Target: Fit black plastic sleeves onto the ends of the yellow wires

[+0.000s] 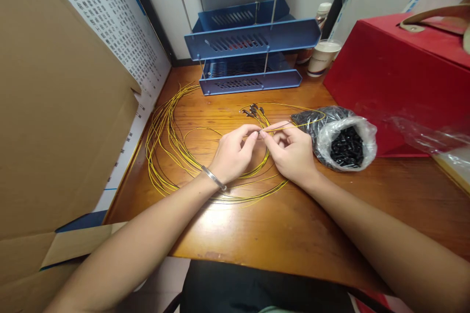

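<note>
At the table's (293,225) right edge a red box (396,73) is set, and at the far edge a blue tray rack (253,39). Looped yellow wires (165,146) are spread near the left edge, a bag of black parts (345,142) right of centre. Mid-table, one wire end (261,132) is pinched between the fingers of the left hand (233,154) and the right hand (292,154).

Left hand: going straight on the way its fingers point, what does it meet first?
Probably the right hand, fingertips facing the left hand across the yellow wire both pinch.
</note>
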Demonstrator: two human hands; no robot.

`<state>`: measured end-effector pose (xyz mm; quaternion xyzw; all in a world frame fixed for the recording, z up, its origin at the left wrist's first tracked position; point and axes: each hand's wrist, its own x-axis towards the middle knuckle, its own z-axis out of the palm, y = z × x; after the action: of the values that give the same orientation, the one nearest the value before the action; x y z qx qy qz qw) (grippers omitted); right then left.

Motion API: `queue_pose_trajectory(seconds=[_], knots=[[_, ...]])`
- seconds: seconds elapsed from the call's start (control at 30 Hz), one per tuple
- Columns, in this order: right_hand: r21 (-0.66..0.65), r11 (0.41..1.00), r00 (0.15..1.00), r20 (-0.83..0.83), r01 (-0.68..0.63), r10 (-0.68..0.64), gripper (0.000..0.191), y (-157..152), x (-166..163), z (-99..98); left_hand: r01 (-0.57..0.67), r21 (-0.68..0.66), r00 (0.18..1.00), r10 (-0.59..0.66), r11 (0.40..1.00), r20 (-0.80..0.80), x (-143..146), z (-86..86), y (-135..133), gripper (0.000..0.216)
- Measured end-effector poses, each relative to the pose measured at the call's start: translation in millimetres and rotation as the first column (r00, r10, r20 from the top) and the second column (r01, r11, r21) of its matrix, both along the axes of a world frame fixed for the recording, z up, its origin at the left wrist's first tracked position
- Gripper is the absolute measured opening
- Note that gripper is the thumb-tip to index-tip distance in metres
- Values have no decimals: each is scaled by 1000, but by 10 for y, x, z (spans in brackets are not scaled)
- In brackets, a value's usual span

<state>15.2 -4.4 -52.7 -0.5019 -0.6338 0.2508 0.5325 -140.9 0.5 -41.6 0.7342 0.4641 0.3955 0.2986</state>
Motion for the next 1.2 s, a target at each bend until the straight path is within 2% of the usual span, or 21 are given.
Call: queue_pose_trajectory(seconds=[0.3, 0.53, 0.73, 1.03, 1.2], knots=[[0, 999, 998, -44, -33, 33, 13, -13, -9, 6, -22, 27, 1000, 22, 999, -4, -5, -9, 13, 20], [-22, 999, 999, -5, -48, 48, 15, 10, -1, -9, 2, 36, 1000, -2, 999, 2, -4, -12, 5, 19], [-24, 999, 998, -50, -31, 30, 12, -16, -9, 12, -19, 12, 1000, 19, 1000, -22, -4, 8, -1, 20], [-15, 999, 999, 10, -47, 47, 12, 0, -1, 4, -5, -1, 1000, 5, 1000, 1, -1, 2, 0, 20], [-9, 999, 999, -29, -39, 39, 12, -11, -9, 7, -33, 7, 999, 34, 999, -37, -6, -3, 5, 20]])
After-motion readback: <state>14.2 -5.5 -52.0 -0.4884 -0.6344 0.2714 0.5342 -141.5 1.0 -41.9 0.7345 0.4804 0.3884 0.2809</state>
